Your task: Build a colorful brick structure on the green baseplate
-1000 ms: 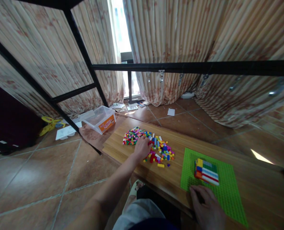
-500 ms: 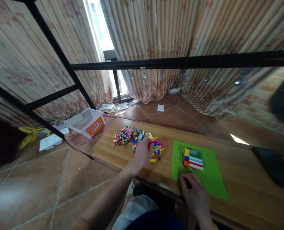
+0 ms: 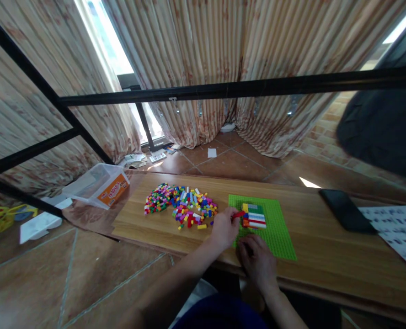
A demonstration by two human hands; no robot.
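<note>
My left hand point(image 3: 225, 228) is closed in a pinch on a red toy brick point(image 3: 237, 214), held over the left part of the green baseplate point(image 3: 281, 235). Just right of that brick, a block of joined bricks point(image 3: 257, 217) sits on the plate, with yellow, blue, orange, green, white and red pieces. My right hand point(image 3: 258, 260) rests at the plate's near edge, its fingers curled; whatever they may hold is hidden. To the left of my left hand, loose coloured bricks point(image 3: 192, 205) lie spread over the wooden table point(image 3: 148, 233).
At the table's left end stands a clear plastic box point(image 3: 96, 187) with an orange label. A black phone-like slab point(image 3: 347, 212) and a printed sheet point(image 3: 395, 233) lie on the right. A black metal rail point(image 3: 206, 91) crosses beyond the table, before curtains.
My left hand has moved right from the loose bricks to the baseplate, carrying a red brick. My right hand stays by the plate's near edge. The view has turned to the right.
</note>
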